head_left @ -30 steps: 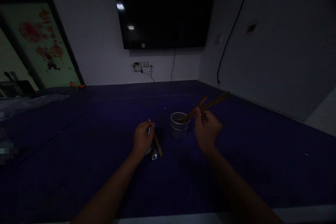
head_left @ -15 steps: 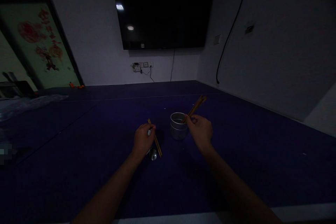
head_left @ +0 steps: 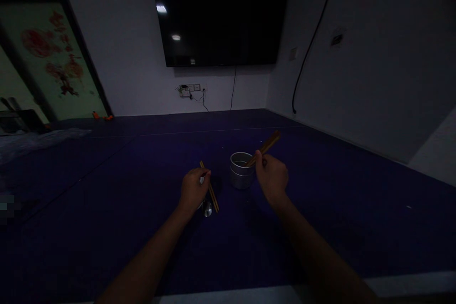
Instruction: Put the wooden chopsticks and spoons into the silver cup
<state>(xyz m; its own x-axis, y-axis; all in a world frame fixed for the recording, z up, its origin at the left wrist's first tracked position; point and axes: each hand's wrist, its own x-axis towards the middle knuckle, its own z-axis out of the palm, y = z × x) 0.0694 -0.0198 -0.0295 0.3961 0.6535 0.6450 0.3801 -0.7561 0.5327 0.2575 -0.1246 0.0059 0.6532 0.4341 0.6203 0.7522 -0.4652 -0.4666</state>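
A bundle of wooden chopsticks (head_left: 270, 142) is pinched in my right hand (head_left: 273, 178), slanting up to the right, with its lower ends inside the rim of a silver metal cup (head_left: 241, 178). The cup stands upright just left of that hand. My left hand (head_left: 194, 187) is closed, thumb against fingers; whatever it may hold is hidden. Beside it, a pair of chopsticks (head_left: 213, 197) lies on the purple surface, and the bowl of a metal spoon (head_left: 207, 209) shows below the hand. A pale, rounded thing under the left hand is mostly covered.
The purple surface (head_left: 142, 247) spreads to the walls. Crumpled clear plastic (head_left: 53, 140) lies at the far left, with small orange items (head_left: 103, 116) behind it. A television (head_left: 221, 16) hangs on the back wall above sockets (head_left: 192, 89). A cable (head_left: 309, 52) runs down the right wall.
The chopsticks in my right hand have tipped a little flatter, and the thumb has shifted slightly right and up, away from the cup's rim. My left hand holds its place.
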